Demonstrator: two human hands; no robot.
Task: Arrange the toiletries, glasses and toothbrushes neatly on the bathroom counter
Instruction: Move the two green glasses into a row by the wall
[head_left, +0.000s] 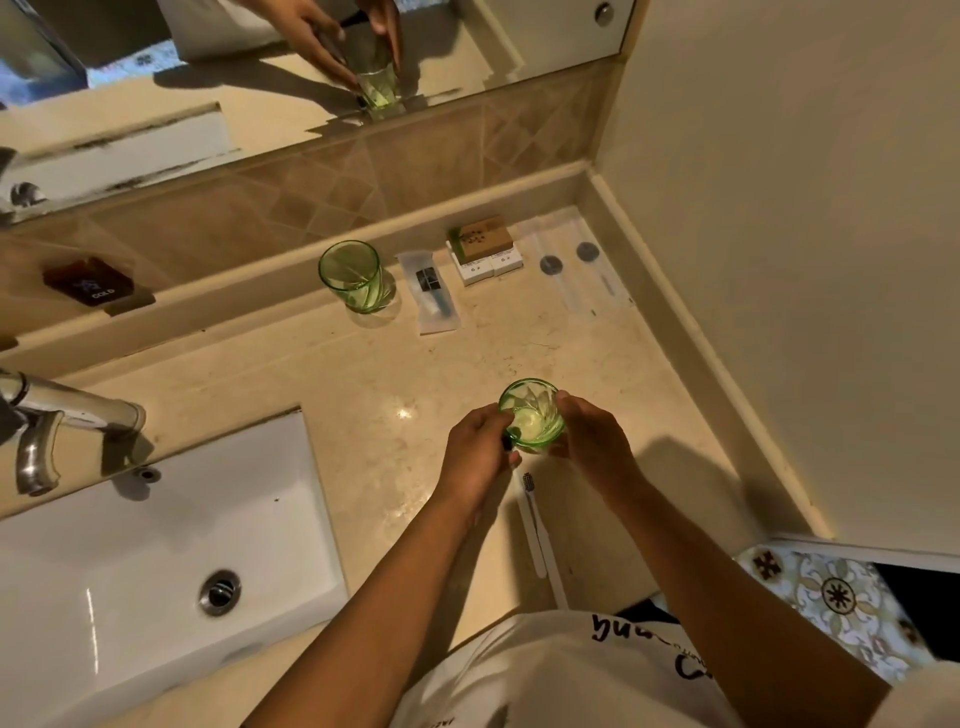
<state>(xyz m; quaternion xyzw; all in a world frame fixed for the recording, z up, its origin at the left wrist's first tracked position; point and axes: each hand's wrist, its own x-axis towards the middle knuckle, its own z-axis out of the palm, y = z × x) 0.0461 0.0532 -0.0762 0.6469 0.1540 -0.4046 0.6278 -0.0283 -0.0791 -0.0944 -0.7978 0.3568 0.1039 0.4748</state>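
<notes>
Both hands grip one green glass (532, 415) upright over the beige counter (363, 415); my left hand (480, 457) wraps its left side, my right hand (589, 441) its right side. Two white toothbrushes (537, 530) lie side by side on the counter just below the glass, between my forearms. A second green glass (353, 275) stands near the back ledge. To its right lie a clear wrapped kit (434, 293), a brown box (483, 239) on two small white boxes (488, 267), and two long white sachets (576, 265) with grey round marks.
A white sink (130, 561) with a chrome tap (57, 421) fills the lower left. The mirror (260, 78) above the tiled backsplash reflects my hands and the glass. A wall (779, 260) closes the counter on the right. A dark sign (91, 283) sits on the ledge.
</notes>
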